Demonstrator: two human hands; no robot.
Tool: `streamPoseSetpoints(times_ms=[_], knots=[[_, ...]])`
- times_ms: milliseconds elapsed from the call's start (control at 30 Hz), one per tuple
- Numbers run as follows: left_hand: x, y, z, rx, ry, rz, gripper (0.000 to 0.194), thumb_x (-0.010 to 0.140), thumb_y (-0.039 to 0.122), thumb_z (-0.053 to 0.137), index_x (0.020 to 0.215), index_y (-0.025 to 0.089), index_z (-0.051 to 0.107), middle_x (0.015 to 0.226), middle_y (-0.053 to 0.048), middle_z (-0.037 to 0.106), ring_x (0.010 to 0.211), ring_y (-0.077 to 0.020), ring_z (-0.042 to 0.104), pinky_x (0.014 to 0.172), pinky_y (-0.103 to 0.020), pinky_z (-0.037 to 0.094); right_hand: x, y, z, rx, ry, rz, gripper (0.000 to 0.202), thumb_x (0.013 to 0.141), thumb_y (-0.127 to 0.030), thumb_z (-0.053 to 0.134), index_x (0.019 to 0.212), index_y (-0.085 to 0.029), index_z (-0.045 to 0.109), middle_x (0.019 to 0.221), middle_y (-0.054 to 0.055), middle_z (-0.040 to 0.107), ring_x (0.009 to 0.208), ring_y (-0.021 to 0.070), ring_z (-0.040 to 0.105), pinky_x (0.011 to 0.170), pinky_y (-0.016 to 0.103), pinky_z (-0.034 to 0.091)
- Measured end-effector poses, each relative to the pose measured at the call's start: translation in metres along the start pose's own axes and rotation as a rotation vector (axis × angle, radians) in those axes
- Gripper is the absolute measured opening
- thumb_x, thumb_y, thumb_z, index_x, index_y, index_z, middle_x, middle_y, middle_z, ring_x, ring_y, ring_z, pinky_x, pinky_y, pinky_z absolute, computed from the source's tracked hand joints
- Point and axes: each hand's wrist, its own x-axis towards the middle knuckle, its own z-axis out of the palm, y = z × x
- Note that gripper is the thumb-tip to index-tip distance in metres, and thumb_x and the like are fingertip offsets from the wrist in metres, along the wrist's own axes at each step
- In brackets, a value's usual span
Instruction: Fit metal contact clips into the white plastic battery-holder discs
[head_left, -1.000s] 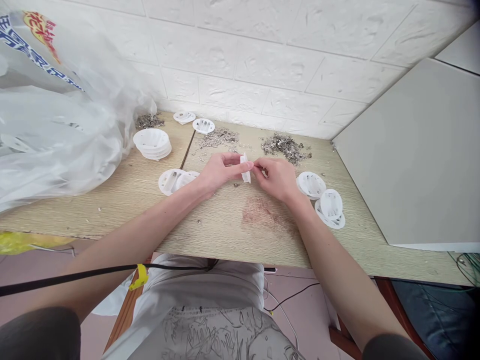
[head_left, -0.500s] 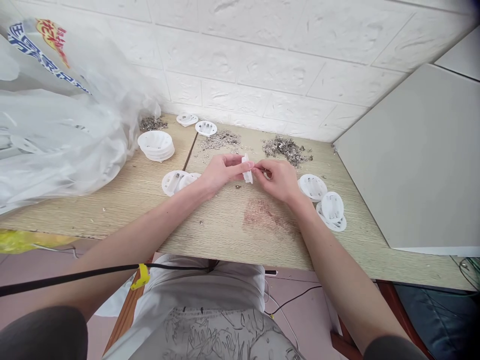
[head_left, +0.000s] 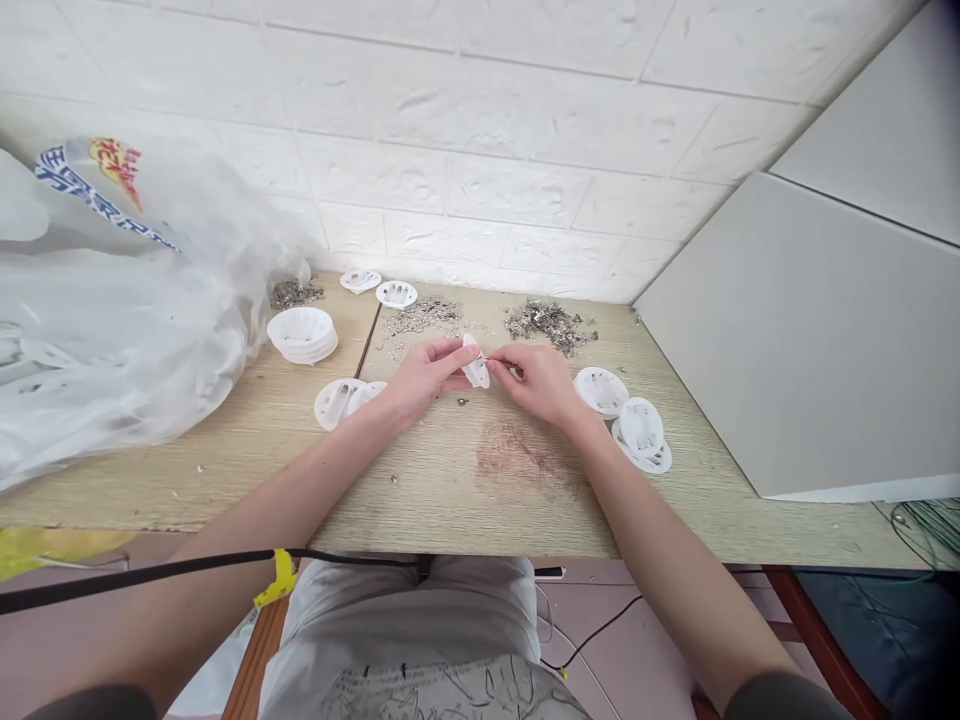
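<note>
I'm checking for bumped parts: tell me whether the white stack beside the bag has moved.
No. The white stack keeps its place left of the dark seam in the tabletop; the camera view has shifted.

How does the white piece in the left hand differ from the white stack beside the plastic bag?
The white piece is tilted up in the left hand, while the white stack sits level on the table.
The white piece looks single; the white stack has several layers.
The right hand reaches the white piece, but neither hand touches the white stack.
Both are white.
</note>
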Motion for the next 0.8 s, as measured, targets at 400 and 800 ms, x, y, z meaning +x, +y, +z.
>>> streamPoseSetpoints(times_ms=[400, 800], knots=[[0.0038, -0.0052, -0.0047, -0.008, -0.010, -0.014, 0.041, 0.076, 0.052, 0.071, 0.086, 0.012, 0.073, 0.089, -0.009, 0.072, 0.088, -0.0172, 0.066, 0.093, -0.037, 0.052, -0.0009, -0.0056, -0.0038, -0.024, -0.034, 0.002, 0.030, 0.096, -0.028, 0.045, 0.101, -0.020, 0.073, 0.098, 0.004, 0.075, 0.088, 0.0199, 0.066, 0.069, 0.028, 0.036], [0.0026, -0.0058, 0.0001, -0.018, 0.035, -0.035, 0.040, 0.074, 0.047, 0.075, 0.088, 0.010, 0.071, 0.088, -0.009, 0.072, 0.085, -0.0167, 0.067, 0.094, -0.038, 0.052, -0.0024, -0.0096, -0.0047, -0.090, -0.057, 0.002, 0.028, 0.094, -0.027, 0.047, 0.095, -0.021, 0.074, 0.092, 0.005, 0.075, 0.084, 0.0199, 0.064, 0.065, 0.029, 0.032]])
